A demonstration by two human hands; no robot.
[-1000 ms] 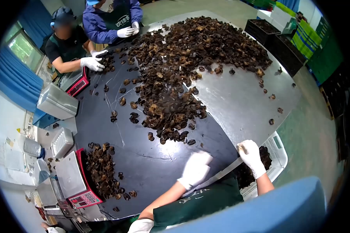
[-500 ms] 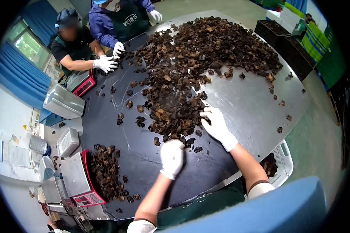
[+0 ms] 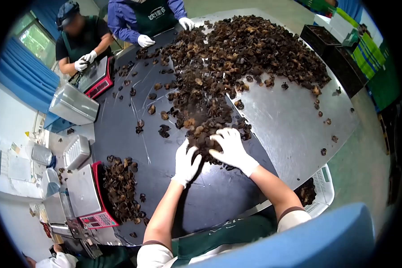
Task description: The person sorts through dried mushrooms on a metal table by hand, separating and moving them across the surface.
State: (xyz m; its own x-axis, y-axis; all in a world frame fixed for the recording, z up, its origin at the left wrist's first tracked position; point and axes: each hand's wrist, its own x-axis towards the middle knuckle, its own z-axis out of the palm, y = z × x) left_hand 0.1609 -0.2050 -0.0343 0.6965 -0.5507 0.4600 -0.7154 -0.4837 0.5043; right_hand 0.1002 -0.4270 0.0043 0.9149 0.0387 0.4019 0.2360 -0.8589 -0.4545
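Observation:
A heap of dark brown wood ear mushrooms (image 3: 201, 107) runs down the table toward me. At its near end my left hand (image 3: 186, 164), in a white glove, rests against the left side with thumb and fingers apart. Across from it my right hand (image 3: 232, 151), also gloved, lies over the right side of the same end, fingers spread. Both hands touch the mushrooms between them, and some fingertips are hidden among the pieces. A much larger pile (image 3: 254, 49) covers the far part of the table.
At left, a red scale (image 3: 85, 192) stands beside a smaller mushroom pile (image 3: 120, 187). A second scale (image 3: 100, 82) is near one co-worker (image 3: 82, 40); another stands at the far edge. A white basket (image 3: 328, 187) sits below the right edge, dark crates (image 3: 344, 67) behind.
My left hand has opened and shifted left and up beside the heap. My right hand has moved left onto the mushrooms. The co-workers' hands have drawn apart.

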